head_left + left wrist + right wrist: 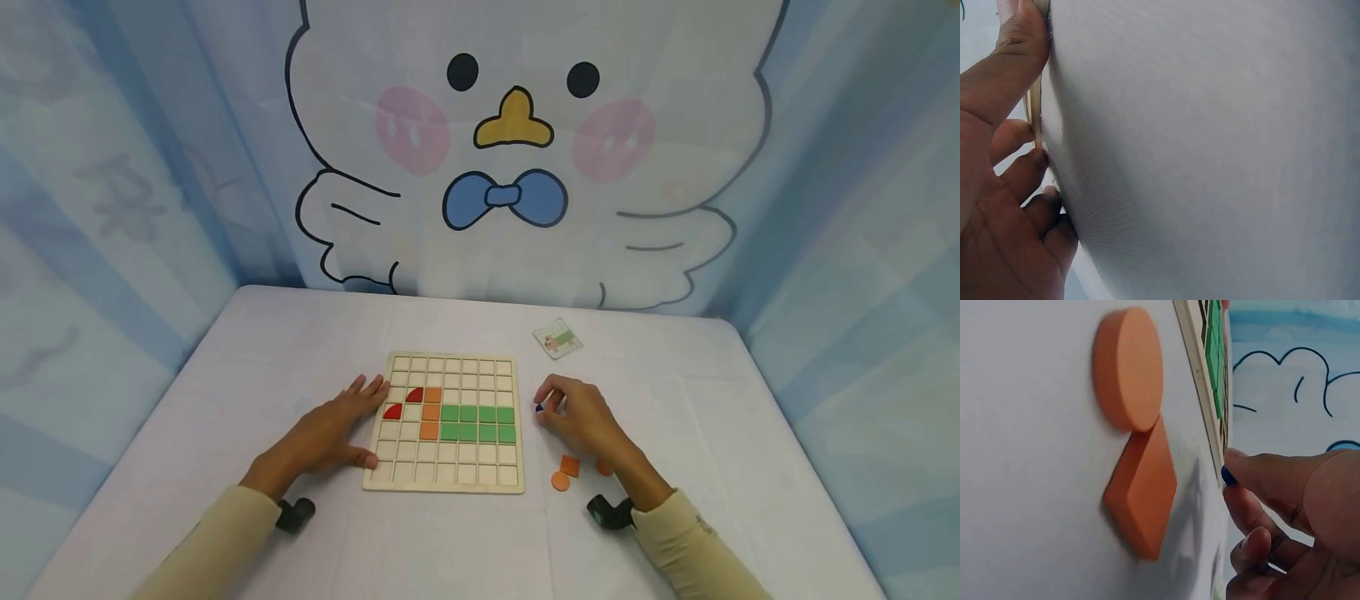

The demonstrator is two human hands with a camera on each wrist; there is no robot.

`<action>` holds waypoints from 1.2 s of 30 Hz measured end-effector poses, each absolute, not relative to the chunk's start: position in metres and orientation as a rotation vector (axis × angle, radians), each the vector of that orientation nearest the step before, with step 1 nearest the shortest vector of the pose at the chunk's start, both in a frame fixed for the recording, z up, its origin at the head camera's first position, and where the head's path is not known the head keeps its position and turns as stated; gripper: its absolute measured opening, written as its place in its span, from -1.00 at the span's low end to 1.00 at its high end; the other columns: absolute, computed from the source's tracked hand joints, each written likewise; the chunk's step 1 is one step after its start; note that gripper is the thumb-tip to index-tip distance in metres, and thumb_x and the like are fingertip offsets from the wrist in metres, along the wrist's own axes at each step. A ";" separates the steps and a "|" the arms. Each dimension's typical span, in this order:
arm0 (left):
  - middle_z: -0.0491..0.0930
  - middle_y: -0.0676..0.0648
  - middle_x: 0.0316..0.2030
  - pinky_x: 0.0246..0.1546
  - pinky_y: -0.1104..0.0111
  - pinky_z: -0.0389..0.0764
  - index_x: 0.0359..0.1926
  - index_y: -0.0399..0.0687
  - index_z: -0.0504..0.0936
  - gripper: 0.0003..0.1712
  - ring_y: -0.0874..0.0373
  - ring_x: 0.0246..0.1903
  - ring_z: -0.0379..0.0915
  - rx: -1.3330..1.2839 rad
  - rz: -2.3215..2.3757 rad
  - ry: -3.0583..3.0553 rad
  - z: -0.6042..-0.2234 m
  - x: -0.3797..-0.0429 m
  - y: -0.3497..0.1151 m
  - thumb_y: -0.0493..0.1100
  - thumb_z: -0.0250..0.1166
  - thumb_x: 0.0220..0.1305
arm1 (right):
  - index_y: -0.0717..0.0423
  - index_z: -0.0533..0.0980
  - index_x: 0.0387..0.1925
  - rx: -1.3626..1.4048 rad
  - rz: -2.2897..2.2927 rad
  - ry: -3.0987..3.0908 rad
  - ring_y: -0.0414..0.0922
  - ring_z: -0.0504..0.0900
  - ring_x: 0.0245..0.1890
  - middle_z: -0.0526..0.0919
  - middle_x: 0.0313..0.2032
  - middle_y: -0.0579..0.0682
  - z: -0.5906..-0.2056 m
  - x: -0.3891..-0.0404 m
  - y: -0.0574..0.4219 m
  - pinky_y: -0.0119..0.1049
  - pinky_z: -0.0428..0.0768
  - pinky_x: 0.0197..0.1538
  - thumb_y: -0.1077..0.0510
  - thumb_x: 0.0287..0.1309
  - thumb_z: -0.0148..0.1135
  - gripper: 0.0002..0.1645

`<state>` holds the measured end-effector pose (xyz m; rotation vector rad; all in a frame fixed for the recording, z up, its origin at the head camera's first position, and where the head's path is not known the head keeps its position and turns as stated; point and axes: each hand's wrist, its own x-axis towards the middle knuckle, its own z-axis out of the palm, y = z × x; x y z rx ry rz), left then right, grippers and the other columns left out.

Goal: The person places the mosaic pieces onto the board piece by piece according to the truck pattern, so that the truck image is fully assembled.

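A wooden grid board (465,475) lies on the white table, holding green squares (477,423), orange squares (431,413) and red quarter-circle pieces (393,412). My left hand (330,429) rests at the board's left edge, thumb and fingertips touching the rim with the fingers spread. Just beyond the right edge, my right hand (581,412) pinches a small dark blue piece (1229,475) between thumb and index finger. Most of that piece is hidden by the fingertips. Below the right hand lie an orange disc (1132,369) and an orange square block (1144,494).
A small pattern card (558,337) lies behind the board at the right. Another orange piece (604,467) shows partly under the right wrist. A printed curtain (517,250) rises at the table's back edge, with more curtain along both sides.
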<state>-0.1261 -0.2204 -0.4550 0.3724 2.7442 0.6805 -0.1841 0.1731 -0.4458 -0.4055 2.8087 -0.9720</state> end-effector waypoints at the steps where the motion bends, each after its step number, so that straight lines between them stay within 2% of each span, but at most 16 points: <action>1: -0.01 -0.14 0.71 0.58 -0.31 0.15 0.70 0.00 0.08 0.40 -0.30 0.70 -0.22 0.366 0.682 2.743 -0.455 -0.126 -0.220 0.16 0.68 -0.05 | -0.05 0.65 -0.21 -0.421 -0.979 2.803 -0.16 0.45 -0.46 0.62 -0.42 -0.14 -0.445 -0.184 0.170 -0.36 0.41 -0.37 0.24 0.20 0.52 -0.80; 16: 0.01 -0.16 0.70 0.56 -0.33 0.18 0.70 -0.01 0.09 0.39 -0.32 0.69 -0.19 0.362 0.672 2.746 -0.452 -0.124 -0.219 0.16 0.68 -0.04 | -0.10 0.66 -0.36 -0.556 -1.137 2.701 -0.20 0.43 -0.56 0.75 -0.38 -0.22 -0.439 -0.182 0.114 -0.39 0.38 -0.45 0.17 0.14 0.62 -0.79; 26: -0.01 -0.14 0.71 0.56 -0.33 0.17 0.70 0.02 0.07 0.40 -0.31 0.70 -0.22 0.358 0.672 2.740 -0.453 -0.126 -0.218 0.16 0.68 -0.04 | -0.12 0.72 -0.28 -0.660 -1.171 2.641 -0.25 0.41 -0.60 0.74 -0.40 -0.24 -0.438 -0.182 0.083 -0.43 0.36 -0.51 0.13 0.21 0.58 -0.87; 31: -0.01 -0.13 0.71 0.56 -0.33 0.18 0.70 0.01 0.08 0.39 -0.30 0.70 -0.21 0.356 0.663 2.745 -0.454 -0.126 -0.218 0.16 0.68 -0.04 | -0.11 0.70 -0.34 -0.698 -1.150 2.612 -0.24 0.50 -0.56 0.75 -0.40 -0.23 -0.436 -0.182 0.069 -0.40 0.43 -0.46 0.13 0.20 0.59 -0.85; 36: 0.00 -0.15 0.70 0.55 -0.34 0.19 0.70 0.00 0.09 0.38 -0.32 0.69 -0.20 0.365 0.656 2.744 -0.453 -0.125 -0.218 0.19 0.67 -0.02 | -0.13 0.70 -0.37 -0.740 -1.125 2.601 -0.27 0.63 -0.35 0.77 -0.38 -0.25 -0.435 -0.182 0.055 -0.31 0.55 -0.22 0.08 0.17 0.62 -0.84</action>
